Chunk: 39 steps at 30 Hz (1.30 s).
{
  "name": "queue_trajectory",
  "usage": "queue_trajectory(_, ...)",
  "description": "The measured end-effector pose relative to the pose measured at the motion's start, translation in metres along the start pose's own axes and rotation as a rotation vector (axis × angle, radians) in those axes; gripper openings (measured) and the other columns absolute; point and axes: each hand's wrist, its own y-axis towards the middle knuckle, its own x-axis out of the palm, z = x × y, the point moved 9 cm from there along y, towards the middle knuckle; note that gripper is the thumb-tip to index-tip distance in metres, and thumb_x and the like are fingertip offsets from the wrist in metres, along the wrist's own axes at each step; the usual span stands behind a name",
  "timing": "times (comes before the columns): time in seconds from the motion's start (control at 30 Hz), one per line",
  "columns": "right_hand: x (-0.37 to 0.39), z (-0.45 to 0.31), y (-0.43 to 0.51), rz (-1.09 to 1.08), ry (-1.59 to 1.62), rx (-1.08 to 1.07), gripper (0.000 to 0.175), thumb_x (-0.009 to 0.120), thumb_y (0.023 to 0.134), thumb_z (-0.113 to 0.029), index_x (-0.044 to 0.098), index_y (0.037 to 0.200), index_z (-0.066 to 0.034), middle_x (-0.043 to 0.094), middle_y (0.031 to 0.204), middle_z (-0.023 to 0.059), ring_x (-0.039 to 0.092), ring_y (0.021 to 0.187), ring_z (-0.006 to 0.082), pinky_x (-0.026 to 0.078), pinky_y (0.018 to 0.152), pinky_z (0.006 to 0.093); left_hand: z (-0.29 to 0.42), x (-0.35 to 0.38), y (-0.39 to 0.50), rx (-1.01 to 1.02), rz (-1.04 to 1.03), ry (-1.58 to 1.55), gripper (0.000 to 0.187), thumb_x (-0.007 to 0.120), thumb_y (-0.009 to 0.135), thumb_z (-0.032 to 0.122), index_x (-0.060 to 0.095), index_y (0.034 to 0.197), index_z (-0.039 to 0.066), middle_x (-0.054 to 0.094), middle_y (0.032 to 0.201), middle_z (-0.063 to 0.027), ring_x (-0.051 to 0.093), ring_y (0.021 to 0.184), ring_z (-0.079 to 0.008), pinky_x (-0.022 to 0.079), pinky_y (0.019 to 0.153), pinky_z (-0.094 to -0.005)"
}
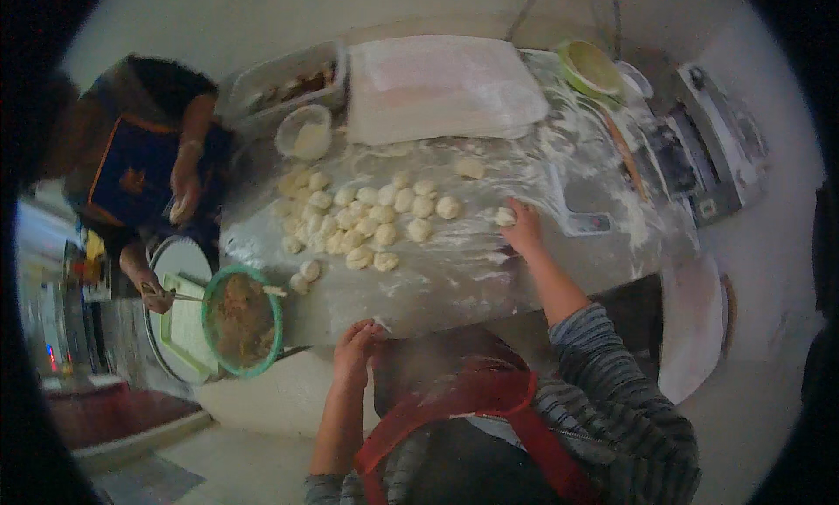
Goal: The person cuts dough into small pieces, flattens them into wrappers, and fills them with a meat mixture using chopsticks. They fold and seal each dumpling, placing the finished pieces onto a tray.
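Observation:
My right hand (524,228) rests at the floured metal table (452,302), its fingers around a small round dough piece (505,216). At the table's near edge, my left hand (354,351) has its fingers pinched together on a small white scrap (381,324), too blurred to name surely. Between and beyond my hands lie several dough balls (367,226), crowded together toward the left. One flattened piece of dough (470,168) sits apart, farther back. To the right of my right hand is a flat kitchen scale (588,223) with a small display.
At left, a co-worker's hand (186,189) holds a pale piece; the other hand (156,298) grips thin sticks above a teal basin (278,321) of filling. Behind are a plastic tub (229,108) and a white sheet (446,88). A rolling pin (626,154) and machine (711,138) stand right.

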Motion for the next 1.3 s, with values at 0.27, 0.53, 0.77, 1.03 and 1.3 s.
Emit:
queue_trajectory(0.27, 0.128, -0.157, -0.023, -0.410, 0.270, -0.207, 0.035, 0.074, 0.067, -0.023, 0.064, 0.094, -0.0024, 0.064, 0.080, 0.0107, 0.060, 0.073, 0.0175, 0.048, 0.068, 0.0318, -0.023, -0.032, -0.013, -0.008, 0.121, -0.160, 0.033, 0.058, 0.087, 0.020, 0.053, 0.113, 0.000, 0.061, 0.097, -0.0080, 0.058, 0.089, -0.0186, 0.047, 0.080, -0.0298)
queue_trajectory(0.53, 0.089, -0.248, -0.102, -0.828, 0.525, -0.316, 0.040, 0.073, 0.068, -0.019, 0.056, 0.101, -0.0063, 0.064, 0.085, 0.0131, 0.062, 0.080, 0.0266, 0.049, 0.070, 0.0378, 0.043, 0.064, 0.008, 0.253, -0.038, -0.301, 0.047, 0.050, 0.092, 0.024, 0.038, 0.132, 0.002, 0.053, 0.118, -0.0118, 0.053, 0.105, -0.0223, 0.041, 0.092, -0.0354)
queue_trajectory(0.77, 0.068, -0.271, -0.128, -0.860, 0.655, -0.461, 0.040, 0.073, 0.072, -0.020, 0.049, 0.102, -0.0070, 0.061, 0.086, 0.0074, 0.061, 0.076, 0.0177, 0.050, 0.066, 0.0328, 0.065, 0.050, 0.003, 0.263, 0.244, -0.266, 0.033, 0.051, 0.092, 0.020, 0.049, 0.117, -0.001, 0.057, 0.108, -0.0116, 0.056, 0.097, -0.0205, 0.045, 0.087, -0.0324)
queue_trajectory(1.03, 0.088, -0.306, -0.155, -1.111, 0.862, -0.328, 0.038, 0.068, 0.083, -0.022, 0.047, 0.110, -0.0045, 0.061, 0.082, 0.0064, 0.059, 0.071, 0.0110, 0.049, 0.062, 0.0265, 0.079, 0.012, -0.025, 0.385, 0.423, -0.378, 0.029, 0.055, 0.091, 0.023, 0.055, 0.109, 0.000, 0.062, 0.097, -0.0087, 0.058, 0.084, -0.0167, 0.048, 0.074, -0.0319)
queue_trajectory(1.3, 0.101, -0.355, -0.204, -1.271, 0.897, -0.331, 0.016, 0.065, 0.083, -0.007, 0.057, 0.096, -0.0030, 0.060, 0.077, 0.0011, 0.055, 0.066, 0.0074, 0.045, 0.058, 0.0216, 0.117, -0.021, -0.090, 0.549, 0.384, -0.398, 0.037, 0.056, 0.089, 0.024, 0.049, 0.116, 0.000, 0.060, 0.108, -0.0142, 0.058, 0.095, -0.0221, 0.046, 0.082, -0.0307)
